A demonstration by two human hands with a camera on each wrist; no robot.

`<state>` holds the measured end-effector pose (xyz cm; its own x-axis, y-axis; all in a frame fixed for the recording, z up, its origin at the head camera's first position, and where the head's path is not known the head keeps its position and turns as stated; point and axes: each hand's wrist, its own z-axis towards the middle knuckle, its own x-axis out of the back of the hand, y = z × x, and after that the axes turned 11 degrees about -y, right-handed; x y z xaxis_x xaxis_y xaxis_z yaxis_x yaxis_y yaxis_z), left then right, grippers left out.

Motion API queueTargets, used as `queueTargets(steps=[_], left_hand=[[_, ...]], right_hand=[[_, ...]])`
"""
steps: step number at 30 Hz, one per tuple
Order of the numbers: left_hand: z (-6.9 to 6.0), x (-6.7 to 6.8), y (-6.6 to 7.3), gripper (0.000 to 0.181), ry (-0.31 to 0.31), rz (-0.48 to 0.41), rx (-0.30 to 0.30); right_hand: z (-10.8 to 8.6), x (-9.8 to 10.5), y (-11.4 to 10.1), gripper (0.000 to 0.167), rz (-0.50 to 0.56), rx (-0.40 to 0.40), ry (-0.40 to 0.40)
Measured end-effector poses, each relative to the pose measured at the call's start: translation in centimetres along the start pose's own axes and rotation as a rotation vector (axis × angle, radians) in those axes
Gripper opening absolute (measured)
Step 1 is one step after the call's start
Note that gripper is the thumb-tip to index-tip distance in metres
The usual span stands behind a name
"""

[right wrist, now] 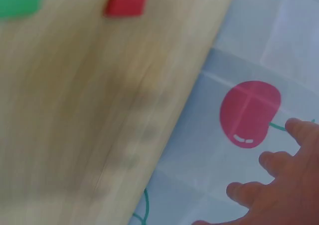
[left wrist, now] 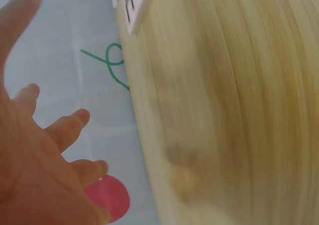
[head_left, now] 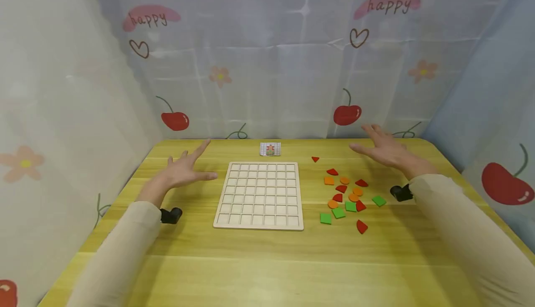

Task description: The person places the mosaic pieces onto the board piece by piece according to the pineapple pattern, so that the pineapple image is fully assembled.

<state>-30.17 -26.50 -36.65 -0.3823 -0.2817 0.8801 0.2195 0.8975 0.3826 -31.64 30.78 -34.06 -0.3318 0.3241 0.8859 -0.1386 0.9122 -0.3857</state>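
Note:
My left hand [head_left: 182,170] hovers over the table left of a pale grid board [head_left: 259,195], fingers spread and holding nothing. In the left wrist view the same hand [left wrist: 45,150] has its fingers apart, with a corner of the board [left wrist: 137,5] at the top. My right hand [head_left: 386,149] is raised above the table's far right part, fingers extended and nothing held. Nearest to it lie loose flat pieces: red wedges [head_left: 361,183], orange discs [head_left: 357,192], an orange square [head_left: 329,181] and green squares [head_left: 379,200]. The board's cells hold no pieces.
A small printed card [head_left: 270,149] with a gridded picture lies behind the board near the far edge. The wooden table [head_left: 267,265] is bordered by a cherry-patterned curtain [head_left: 267,93] at the back and sides. Each wrist wears a small black camera [head_left: 170,215].

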Motion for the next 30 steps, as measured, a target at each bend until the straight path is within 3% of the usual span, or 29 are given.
queueTargets(steps=[6,12,17,23,30], left_hand=[[0.5,-1.9,0.3,0.106,0.008,-0.14,-0.087],[0.5,-3.3,-0.2,0.093,0.01,-0.271,-0.187],[0.6,-4.1,-0.4,0.086,-0.036,-0.398,-0.246],[0.8,-5.1,-0.3,0.078,-0.136,-0.42,-0.265],[0.6,-5.3,-0.3,0.067,-0.207,-0.393,-0.22]], right_hand=[[0.9,-0.4,-0.7,0.101,0.148,0.052,-0.028],[2.0,-1.2,-1.7,0.103,0.185,0.067,-0.051],[2.7,-2.0,-2.4,0.106,0.205,0.051,-0.085],[3.6,-3.0,-3.5,0.095,0.168,0.083,-0.088],[5.5,-4.3,-5.0,0.075,0.174,0.08,-0.099]])
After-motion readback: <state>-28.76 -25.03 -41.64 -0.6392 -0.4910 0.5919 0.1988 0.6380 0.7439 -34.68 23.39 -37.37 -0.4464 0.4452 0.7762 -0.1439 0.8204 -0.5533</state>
